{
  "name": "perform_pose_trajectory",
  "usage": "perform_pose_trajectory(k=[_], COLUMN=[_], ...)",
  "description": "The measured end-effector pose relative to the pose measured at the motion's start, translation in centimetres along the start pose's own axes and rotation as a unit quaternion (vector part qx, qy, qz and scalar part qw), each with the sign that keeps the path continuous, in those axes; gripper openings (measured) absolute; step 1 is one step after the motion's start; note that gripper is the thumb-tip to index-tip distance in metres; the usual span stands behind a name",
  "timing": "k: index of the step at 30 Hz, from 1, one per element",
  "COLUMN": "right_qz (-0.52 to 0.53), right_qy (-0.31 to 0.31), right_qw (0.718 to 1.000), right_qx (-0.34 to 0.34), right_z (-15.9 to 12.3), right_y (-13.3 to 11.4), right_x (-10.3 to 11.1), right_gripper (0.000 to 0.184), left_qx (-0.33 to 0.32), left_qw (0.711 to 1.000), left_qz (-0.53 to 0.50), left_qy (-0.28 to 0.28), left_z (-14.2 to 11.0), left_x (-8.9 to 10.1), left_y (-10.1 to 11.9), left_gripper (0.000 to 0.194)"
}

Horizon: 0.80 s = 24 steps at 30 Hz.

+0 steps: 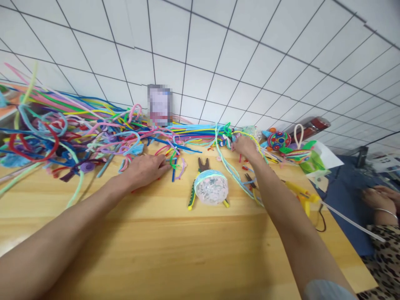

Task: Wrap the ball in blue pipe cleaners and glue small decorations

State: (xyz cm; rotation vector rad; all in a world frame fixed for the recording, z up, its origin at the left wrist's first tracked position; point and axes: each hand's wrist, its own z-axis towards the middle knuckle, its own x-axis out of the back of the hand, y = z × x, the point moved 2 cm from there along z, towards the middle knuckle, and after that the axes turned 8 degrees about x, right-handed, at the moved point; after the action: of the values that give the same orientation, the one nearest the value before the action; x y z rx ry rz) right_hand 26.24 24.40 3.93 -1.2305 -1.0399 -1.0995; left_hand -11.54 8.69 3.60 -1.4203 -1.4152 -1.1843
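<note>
My left hand lies palm down on the table, its fingers stretched toward short bits of pipe cleaner in green, blue and pink. At the back, my right hand reaches into a cluster of colourful craft pieces; its fingertips are hidden, so I cannot tell what they hold. Between my arms sits a clear, rounded dome with a light blue and green band around its top. It covers part of a pair of pliers with green and yellow handles. Long pale green and blue pipe cleaners trail beside my right forearm.
A large tangle of pipe cleaners spreads across the back left. Smaller pliers and a yellow glue gun with a glue stick lie rightward. A patterned round ornament stands behind. Another person's hands are at far right.
</note>
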Motion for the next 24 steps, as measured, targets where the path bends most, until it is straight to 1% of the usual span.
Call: perform_pose_trajectory(k=[2, 4, 6, 10, 13, 18, 21, 22, 24], right_qz=[0.051, 0.117, 0.200, 0.362, 0.441, 0.520, 0.549, 0.562, 0.599], right_qy=[0.014, 0.032, 0.047, 0.074, 0.089, 0.108, 0.123, 0.134, 0.161], right_qw=[0.999, 0.993, 0.979, 0.929, 0.893, 0.847, 0.826, 0.815, 0.784], right_qx=[0.006, 0.014, 0.019, 0.026, 0.025, 0.028, 0.036, 0.040, 0.040], right_z=[0.4, 0.4, 0.1, -0.5, -0.8, -1.2, -1.7, -1.9, -2.6], right_y=[0.6, 1.3, 1.9, 2.7, 2.8, 2.3, 2.4, 2.7, 3.6], right_x=[1.2, 2.8, 4.5, 7.0, 7.9, 8.7, 9.8, 10.4, 11.5], right_gripper=[0.017, 0.021, 0.022, 0.019, 0.021, 0.020, 0.018, 0.016, 0.014], left_qx=[-0.002, -0.004, -0.002, 0.003, 0.006, 0.014, 0.016, 0.015, 0.013], left_qw=[1.000, 1.000, 1.000, 1.000, 1.000, 1.000, 1.000, 1.000, 1.000], left_qz=[-0.007, -0.010, -0.007, 0.006, 0.010, 0.016, 0.014, 0.012, 0.009], left_qy=[0.002, 0.005, 0.007, 0.009, 0.009, 0.016, 0.018, 0.017, 0.017], left_z=[-0.1, -0.2, -0.2, -0.3, -0.4, -0.5, -0.5, -0.5, -0.4], left_x=[0.1, 0.2, 0.2, 0.3, 0.3, 0.3, 0.2, 0.2, 0.1], left_y=[0.1, 0.2, 0.2, 0.4, 0.5, 0.7, 0.6, 0.6, 0.6], left_gripper=[0.041, 0.041, 0.041, 0.042, 0.044, 0.045, 0.046, 0.046, 0.048])
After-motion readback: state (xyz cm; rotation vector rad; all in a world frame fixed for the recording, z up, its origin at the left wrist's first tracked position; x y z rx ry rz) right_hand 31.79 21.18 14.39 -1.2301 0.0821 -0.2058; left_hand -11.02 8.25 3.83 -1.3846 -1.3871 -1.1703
